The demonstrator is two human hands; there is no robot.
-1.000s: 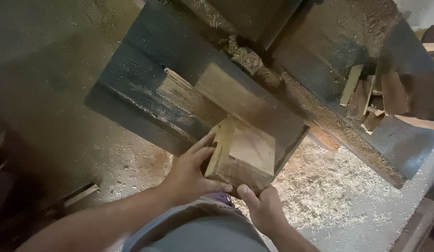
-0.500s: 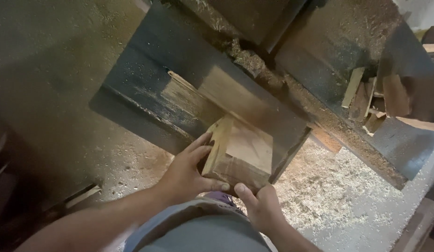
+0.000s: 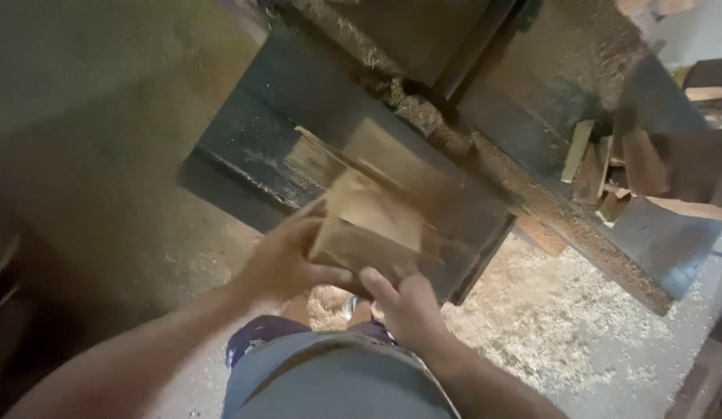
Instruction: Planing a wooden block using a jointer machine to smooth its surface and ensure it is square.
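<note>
At the far left lies a dusty concrete floor, dim and bare-looking, with fine sawdust scattered nearer the person's legs. The left forearm comes up from the lower left, and the left hand wraps the near-left corner of a wooden block; its fingers lie along the block's left side and its thumb runs under the near edge, so this grip is clenched on the wood. The block is blurred, pale on its upper face and darker along its near face. It sits on the near end of a dark metal worktop, directly ahead of both hands, and a longer wooden board lies just beyond it, running away toward the machine's middle.

To the right of the left hand, the right hand presses on the block's near-right corner, fingers curled up against the near face; this grip is also closed on the wood. Below both hands show grey shorts.

Beyond the hands, a sawdust-caked housing crosses the machine. Farther right, several wood offcuts lie heaped on the second dark worktop section, well apart from either grip. Below them, to the right of the right hand, a thick spread of pale sawdust covers the floor.
</note>
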